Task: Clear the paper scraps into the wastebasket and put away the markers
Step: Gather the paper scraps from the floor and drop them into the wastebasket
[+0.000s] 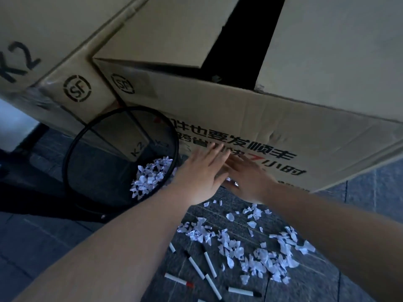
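1. Left hand point(199, 171) is open, fingers spread, at frame centre beside the wastebasket point(72, 162).
2. Right hand point(246, 177) is open too, flat, touching the left, with a scrap under it.
3. Scraps point(257, 247) litter the floor point(43, 240) at lower right; more lie in the wastebasket.
4. Markers point(197, 269) lie at bottom centre.
5. Boxes point(272, 118) fill the top.

The scene is viewed from a single head-worn wide-angle camera, tilted forward and steeply down. The dark tiled floor point(305, 288) is seen from close above, and cardboard boxes point(250, 118) fill the upper frame, bent by lens distortion. No second view is given.
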A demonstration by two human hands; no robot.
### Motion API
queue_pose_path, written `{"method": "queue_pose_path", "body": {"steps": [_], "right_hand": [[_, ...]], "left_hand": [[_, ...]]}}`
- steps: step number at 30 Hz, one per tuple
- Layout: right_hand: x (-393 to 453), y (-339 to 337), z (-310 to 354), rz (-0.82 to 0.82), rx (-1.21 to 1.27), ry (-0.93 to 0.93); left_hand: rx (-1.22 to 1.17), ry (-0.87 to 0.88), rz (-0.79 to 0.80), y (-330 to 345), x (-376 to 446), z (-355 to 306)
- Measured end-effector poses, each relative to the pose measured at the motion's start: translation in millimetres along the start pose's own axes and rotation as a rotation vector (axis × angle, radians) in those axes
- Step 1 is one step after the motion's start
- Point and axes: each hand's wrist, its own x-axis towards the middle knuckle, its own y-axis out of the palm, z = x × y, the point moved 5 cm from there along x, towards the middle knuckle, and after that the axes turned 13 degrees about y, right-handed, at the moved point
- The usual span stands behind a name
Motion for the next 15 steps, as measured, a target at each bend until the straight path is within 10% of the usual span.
{"method": "queue_pose_path", "body": {"steps": [15], "right_hand": [[49.7, 149.3, -55.4, 0.086, -0.001, 0.102]], "left_hand": [[-0.139, -0.078, 0.045, 184.1, 28.9, 39.8]]}}
